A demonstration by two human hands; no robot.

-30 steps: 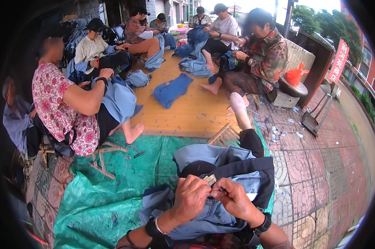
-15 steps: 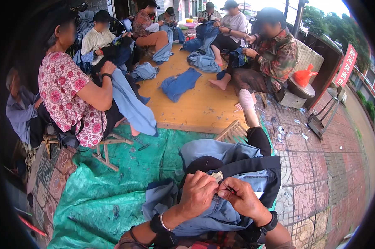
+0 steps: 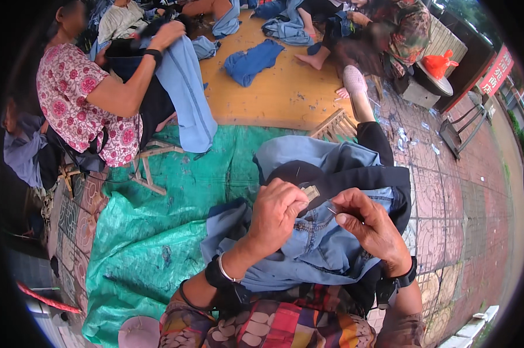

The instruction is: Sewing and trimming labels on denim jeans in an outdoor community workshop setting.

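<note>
The left hand (image 3: 280, 210) is curled almost closed, its fingertips pinching the blue denim garment (image 3: 308, 243) beside a small tan label (image 3: 311, 192) sewn onto it. The right hand (image 3: 371, 227) sits just right of the label, its thumb and forefinger pressed together on a thin metal tool (image 3: 331, 211) whose tip points at the label; what kind of tool it is cannot be told. The garment lies bunched across the person's lap, directly under both hands, partly over a dark cloth (image 3: 355, 177). Left of the garment a green tarp (image 3: 157, 232) covers the ground. Beyond the tarp, a person in a floral shirt (image 3: 82, 98) holds up a light blue garment (image 3: 183, 93) beside a wooden platform (image 3: 273, 98).
</note>
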